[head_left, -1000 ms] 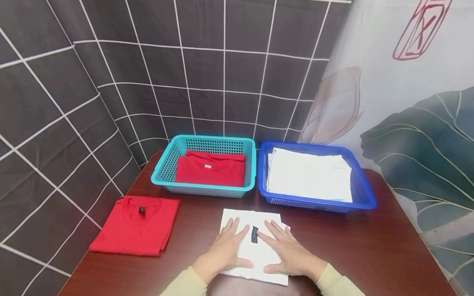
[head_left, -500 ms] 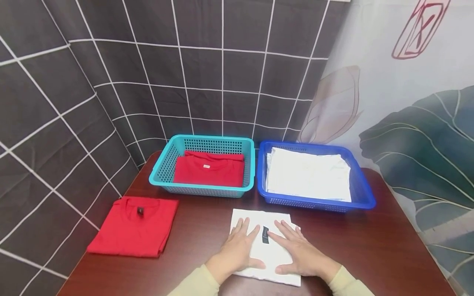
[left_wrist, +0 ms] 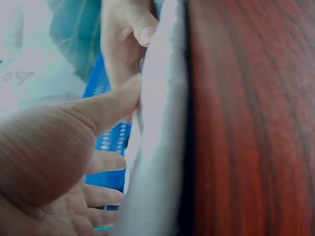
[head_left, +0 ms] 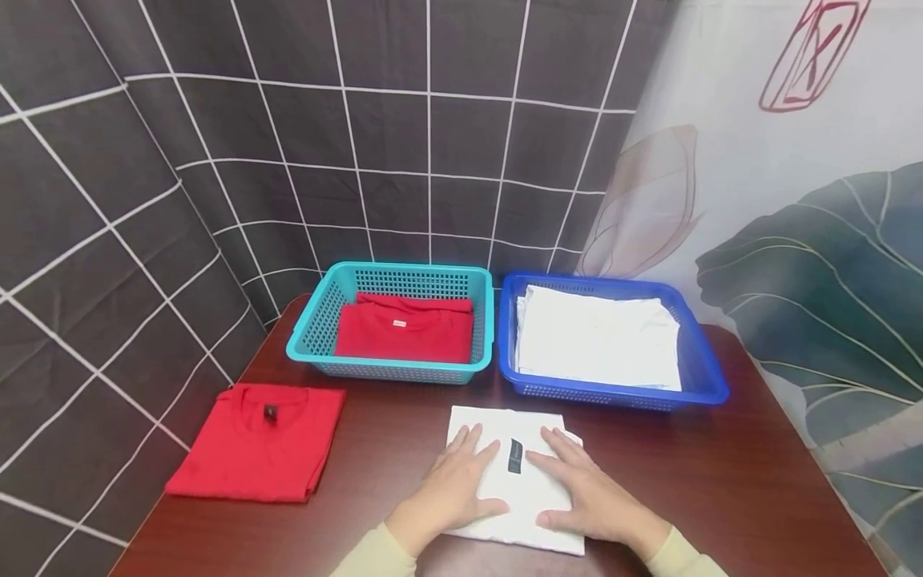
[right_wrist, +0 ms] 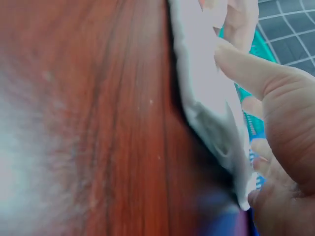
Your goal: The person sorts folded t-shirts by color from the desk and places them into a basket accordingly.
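On the wood-grain surface (head_left: 649, 465), in front of the gap between the blue plastic basket (head_left: 620, 394) and the turquoise plastic basket (head_left: 389, 365), lies a folded white shirt (head_left: 515, 505). It should be light, soft and limp, prone to losing its folds unless supported from beneath along both sides. The left hand (head_left: 456, 485) and right hand (head_left: 580, 489) rest on its opposite sides, fingers spread, thumbs pointing inward, pinching nothing. Between them shows a small dark neck label (head_left: 515, 456).
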`<state>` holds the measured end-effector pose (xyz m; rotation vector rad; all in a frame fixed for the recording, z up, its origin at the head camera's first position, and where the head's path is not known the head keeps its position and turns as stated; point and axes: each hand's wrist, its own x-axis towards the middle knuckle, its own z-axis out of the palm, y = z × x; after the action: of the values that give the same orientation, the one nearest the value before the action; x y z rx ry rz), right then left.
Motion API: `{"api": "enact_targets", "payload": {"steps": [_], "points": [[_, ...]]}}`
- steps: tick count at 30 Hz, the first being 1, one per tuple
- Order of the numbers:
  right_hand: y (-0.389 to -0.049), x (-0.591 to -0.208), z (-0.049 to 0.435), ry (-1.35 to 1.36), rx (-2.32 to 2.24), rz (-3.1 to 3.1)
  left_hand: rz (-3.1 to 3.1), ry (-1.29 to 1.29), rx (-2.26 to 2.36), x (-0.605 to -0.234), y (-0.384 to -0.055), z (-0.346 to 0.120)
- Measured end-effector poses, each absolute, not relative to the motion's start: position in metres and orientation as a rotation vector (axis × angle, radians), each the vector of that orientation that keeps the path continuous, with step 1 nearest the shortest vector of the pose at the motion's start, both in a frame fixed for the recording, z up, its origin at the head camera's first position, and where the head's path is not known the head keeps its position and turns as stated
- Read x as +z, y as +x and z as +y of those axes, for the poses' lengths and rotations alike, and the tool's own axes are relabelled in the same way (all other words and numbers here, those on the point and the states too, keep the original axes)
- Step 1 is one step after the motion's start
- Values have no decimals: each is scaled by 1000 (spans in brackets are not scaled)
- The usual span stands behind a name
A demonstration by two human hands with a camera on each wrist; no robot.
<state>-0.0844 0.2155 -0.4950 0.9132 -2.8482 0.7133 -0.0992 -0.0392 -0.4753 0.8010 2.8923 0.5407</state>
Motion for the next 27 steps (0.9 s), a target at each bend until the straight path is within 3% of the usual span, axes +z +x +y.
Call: {"api": "enact_targets", "payload": {"steps": [11,19,27], "points": [[-72,-477,243,162,1099,-2927,3014,372,953,-477,-106,-63],[-77,-475,240,-78,2168,-2752,2830,272,1208,-484,-110,-65],[-83,-477,233,-78,2630,-2539,2554,149,1504,-487,-111,-67]]}}
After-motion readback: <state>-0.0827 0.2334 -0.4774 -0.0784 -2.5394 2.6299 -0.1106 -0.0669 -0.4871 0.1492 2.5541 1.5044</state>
